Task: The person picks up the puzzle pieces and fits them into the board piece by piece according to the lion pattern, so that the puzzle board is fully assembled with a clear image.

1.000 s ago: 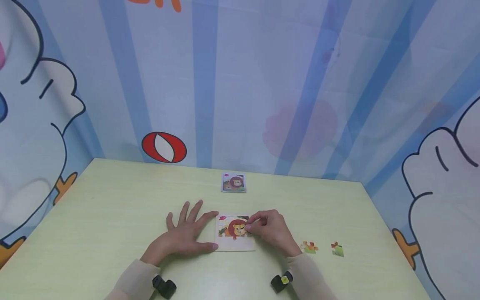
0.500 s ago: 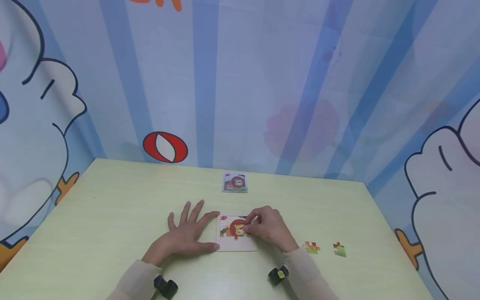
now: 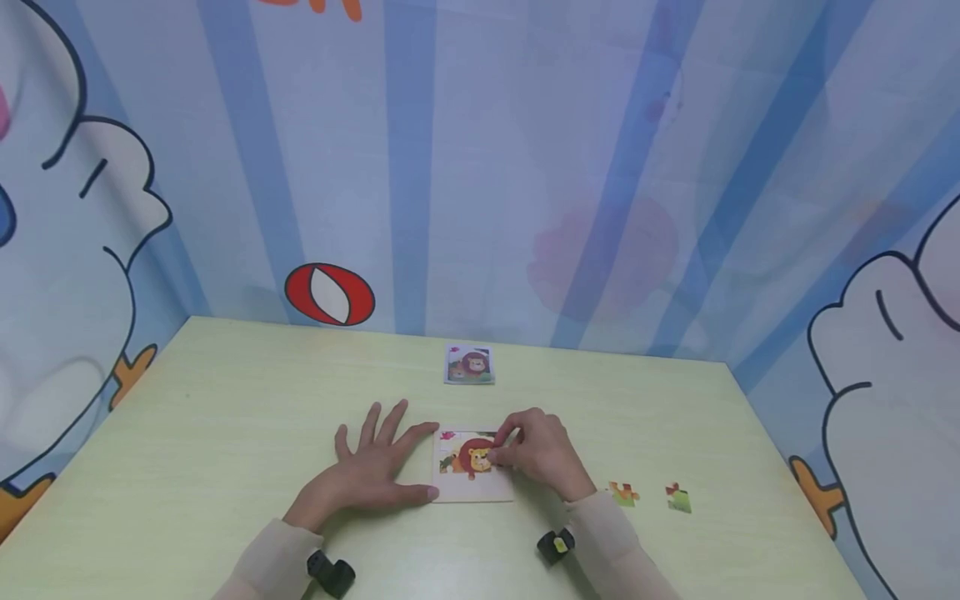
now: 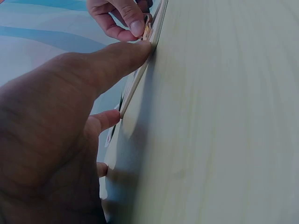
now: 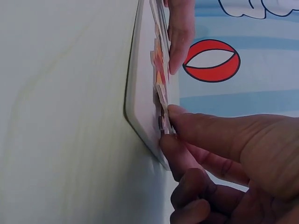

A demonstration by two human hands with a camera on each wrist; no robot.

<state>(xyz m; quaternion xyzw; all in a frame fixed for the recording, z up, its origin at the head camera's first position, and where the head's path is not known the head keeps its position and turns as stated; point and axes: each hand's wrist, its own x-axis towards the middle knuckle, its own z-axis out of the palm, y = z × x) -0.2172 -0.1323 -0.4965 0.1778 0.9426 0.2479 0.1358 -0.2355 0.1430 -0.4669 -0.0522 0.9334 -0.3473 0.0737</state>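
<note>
As right hand pinches puzzle piece, lettering cropped.

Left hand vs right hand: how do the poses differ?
The left hand is spread wide; the right hand is curled. The left hand touches the left edge of the puzzle board; the right hand pinches a puzzle piece at the board's right side. Both have light sleeves and black wrist devices.

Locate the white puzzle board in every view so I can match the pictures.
Head: puzzle board just below centre, between left hand and right hand.
Left wrist: puzzle board nearly edge-on, slanting down-left from top centre, partly behind the left hand.
Right wrist: puzzle board runs down from the top edge, near the middle.
Landmark in all: the right hand.
</note>
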